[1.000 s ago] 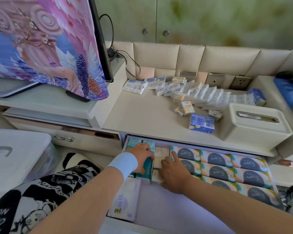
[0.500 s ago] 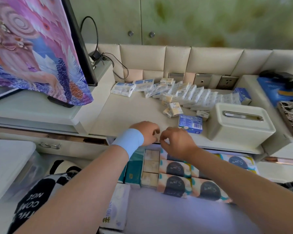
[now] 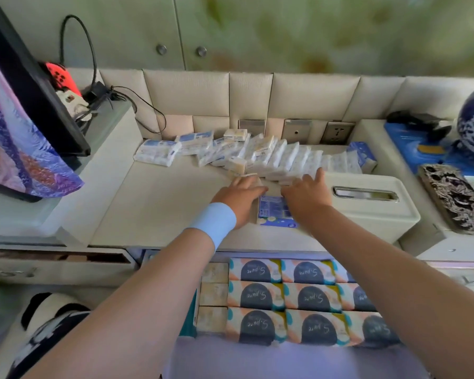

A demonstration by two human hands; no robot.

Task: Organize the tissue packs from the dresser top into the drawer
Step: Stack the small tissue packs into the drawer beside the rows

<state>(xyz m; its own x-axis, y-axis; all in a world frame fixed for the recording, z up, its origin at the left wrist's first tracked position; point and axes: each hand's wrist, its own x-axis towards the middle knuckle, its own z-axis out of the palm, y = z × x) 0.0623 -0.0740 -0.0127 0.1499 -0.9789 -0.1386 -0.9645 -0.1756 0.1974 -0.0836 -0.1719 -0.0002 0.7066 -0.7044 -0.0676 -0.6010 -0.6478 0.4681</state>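
Many small tissue packs [image 3: 282,157], white and blue, lie in a leaning row along the back of the dresser top [image 3: 159,203]. A blue pack [image 3: 273,212] lies flat between my two hands. My left hand [image 3: 241,196], with a light blue wristband, reaches over a small beige pack [image 3: 242,175], fingers stretched out. My right hand [image 3: 307,194] is spread flat, fingertips at the front of the white row. Below, the open drawer [image 3: 285,359] holds rows of packs with dark arches [image 3: 307,296] and a column of beige packs [image 3: 214,294].
A white tissue box [image 3: 367,206] stands right of my right hand. A screen draped in patterned cloth [image 3: 25,138] sits on the raised left shelf with cables and a red controller [image 3: 56,73]. A patterned phone case [image 3: 454,198] and blue book [image 3: 413,149] lie at right.
Both hands have left the drawer and moved up and back onto the dresser top, either side of the blue pack. The view has shifted forward over the dresser.
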